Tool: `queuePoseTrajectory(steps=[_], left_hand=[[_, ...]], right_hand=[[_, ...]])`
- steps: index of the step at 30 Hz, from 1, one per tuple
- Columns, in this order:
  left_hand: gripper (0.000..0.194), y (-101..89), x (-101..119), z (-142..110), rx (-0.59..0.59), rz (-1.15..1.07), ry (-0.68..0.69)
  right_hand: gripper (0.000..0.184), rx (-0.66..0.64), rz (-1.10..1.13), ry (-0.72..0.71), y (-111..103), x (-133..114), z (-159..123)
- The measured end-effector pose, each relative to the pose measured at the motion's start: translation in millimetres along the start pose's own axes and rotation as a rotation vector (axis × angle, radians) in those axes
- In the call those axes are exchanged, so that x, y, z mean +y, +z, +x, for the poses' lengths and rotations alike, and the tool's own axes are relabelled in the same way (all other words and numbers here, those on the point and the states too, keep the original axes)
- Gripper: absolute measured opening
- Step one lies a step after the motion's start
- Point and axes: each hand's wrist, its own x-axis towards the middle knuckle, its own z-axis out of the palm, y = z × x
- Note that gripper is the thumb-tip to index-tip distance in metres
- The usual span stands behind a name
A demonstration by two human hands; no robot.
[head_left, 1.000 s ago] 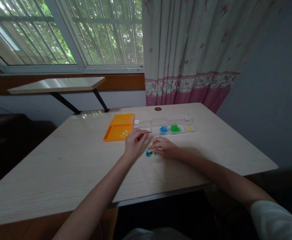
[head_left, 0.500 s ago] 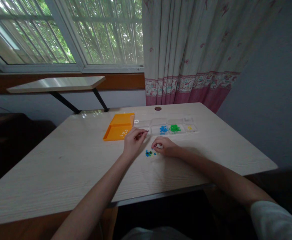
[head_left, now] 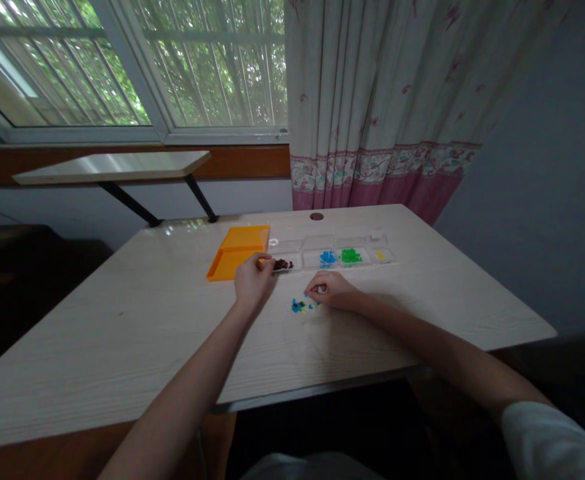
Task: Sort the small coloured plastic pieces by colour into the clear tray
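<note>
My left hand [head_left: 252, 279] is closed in a pinch at the left end of a row of clear plastic boxes, beside small dark brown pieces [head_left: 283, 265]; what its fingertips hold, if anything, is too small to make out. My right hand [head_left: 335, 292] hovers low over the table, thumb and forefinger pinched on a tiny blue piece [head_left: 306, 294]. Just under and left of it lies a mixed pile of blue, green, dark and pale yellow pieces [head_left: 298, 306]. Blue pieces [head_left: 327, 258], green pieces [head_left: 351, 255] and a few yellow pieces [head_left: 380, 255] sit in separate clear boxes.
An open orange case [head_left: 225, 265] lies left of the clear boxes, partly behind my left hand. The pale wooden table [head_left: 122, 333] has a round cable hole [head_left: 317, 217] at its back edge. A small raised shelf [head_left: 117, 165] stands at the back left.
My left hand has moved left, toward the orange case, uncovering the brown pieces and hiding the white bits in the case. My right hand has stayed almost in place, still pinched.
</note>
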Motion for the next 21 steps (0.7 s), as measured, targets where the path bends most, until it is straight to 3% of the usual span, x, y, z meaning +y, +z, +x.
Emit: queuePoseTrajectory(steps=[3, 7, 12, 17, 21], left_hand=[[0.024, -0.5, 4, -3, -0.091, -0.07, 0.087], [0.024, 0.3, 12, -10, -0.301, -0.137, 0.251], [0.026, 1.3, 17, -18, -0.531, -0.174, 0.361], [0.027, 4.1, 17, -21, -0.595, -0.179, 0.407], [0.023, 6.0, 17, -22, -0.627, -0.187, 0.405]], right_hand=[[0.009, -0.017, -0.006, -0.007, 0, -1, 1], [0.01, -0.003, -0.003, -0.03, -1, -3, 1], [0.012, 0.073, 0.197, 0.117, 2, 4, 1], [0.015, 0.079, 0.536, 0.151, 9, 12, 2], [0.016, 0.084, 0.531, 0.156, 10, 8, 2]])
